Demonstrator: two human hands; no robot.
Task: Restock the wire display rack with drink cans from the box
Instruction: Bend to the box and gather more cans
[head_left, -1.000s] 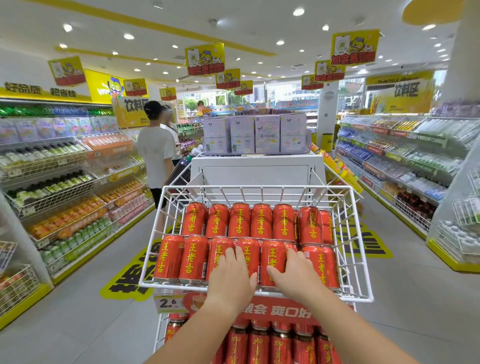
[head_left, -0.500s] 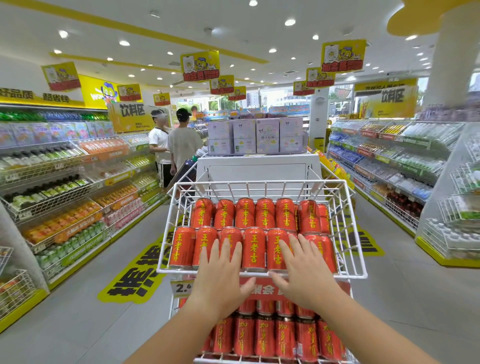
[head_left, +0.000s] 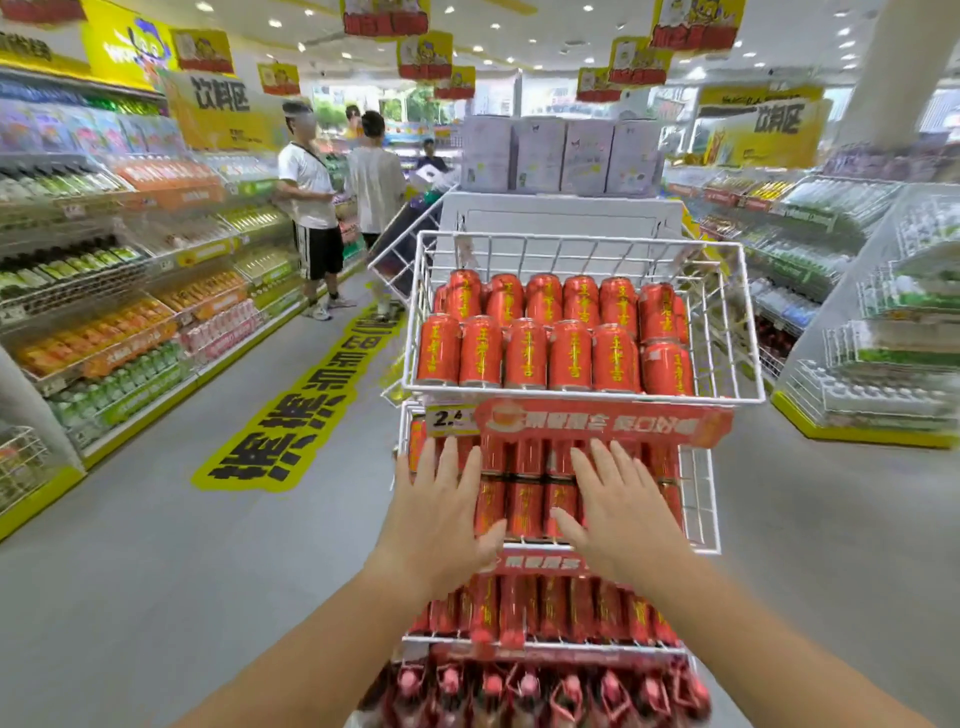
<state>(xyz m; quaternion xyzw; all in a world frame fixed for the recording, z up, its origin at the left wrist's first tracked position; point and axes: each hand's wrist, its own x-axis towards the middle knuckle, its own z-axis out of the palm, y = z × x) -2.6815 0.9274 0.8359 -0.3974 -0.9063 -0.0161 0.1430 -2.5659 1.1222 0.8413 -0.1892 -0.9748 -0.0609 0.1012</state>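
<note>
A white wire display rack (head_left: 748, 358) stands in front of me with several tiers. Its top basket holds two rows of red drink cans (head_left: 524, 353) with yellow lettering. Below a red banner (head_left: 597, 423), the second tier carries more red cans (head_left: 524, 506). My left hand (head_left: 441, 512) and my right hand (head_left: 618, 506) are spread flat with straight fingers in front of that second tier, holding nothing. Lower tiers hold more red cans and red bottles (head_left: 524, 691). No box is visible.
Drink shelves (head_left: 119, 317) line the left aisle, and two people (head_left: 311, 208) stand beside them. More shelves (head_left: 810, 249) run along the right, with a wire stand (head_left: 893, 332) at far right. Purple cartons (head_left: 561, 156) sit on a white cabinet behind the rack.
Both hands have come off the top basket's front cans and dropped to the second tier. My view has tilted downward, showing the lower tiers.
</note>
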